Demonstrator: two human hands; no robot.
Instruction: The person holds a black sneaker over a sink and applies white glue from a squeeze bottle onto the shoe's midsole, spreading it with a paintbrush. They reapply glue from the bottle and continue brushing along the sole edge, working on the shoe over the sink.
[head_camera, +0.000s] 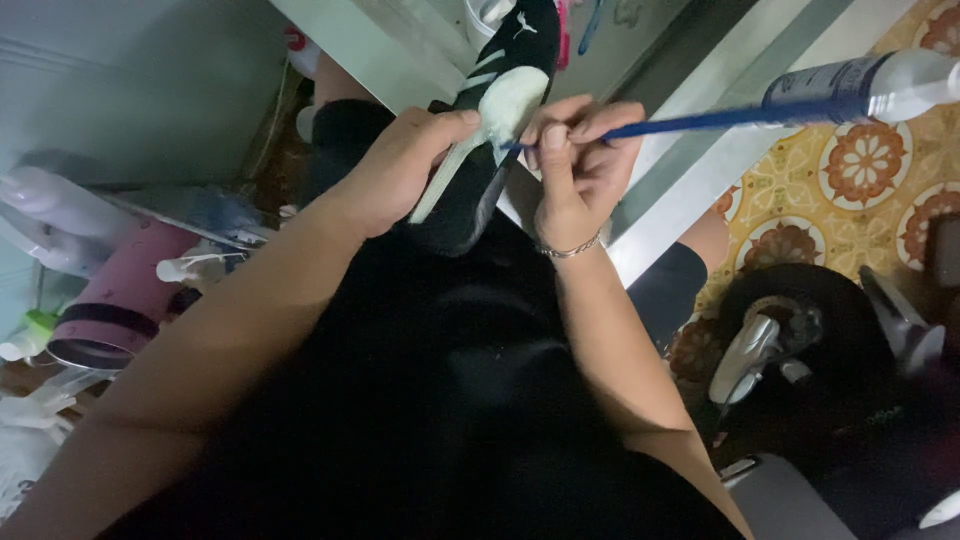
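Note:
A black sports shoe with white stripes and a pale sole edge is held over my lap, toe pointing away. My left hand grips its side near the heel, thumb on the sole edge. My right hand pinches a thin blue brush handle that runs off to the right, its tip touching the shoe's white side patch. A thin bracelet circles my right wrist. My dark clothing fills the lower middle.
A spray bottle lies at the upper right on an orange patterned floor. A pink cylinder with a black band and white bottles sit at the left. A dark shoe and grey objects lie at the right.

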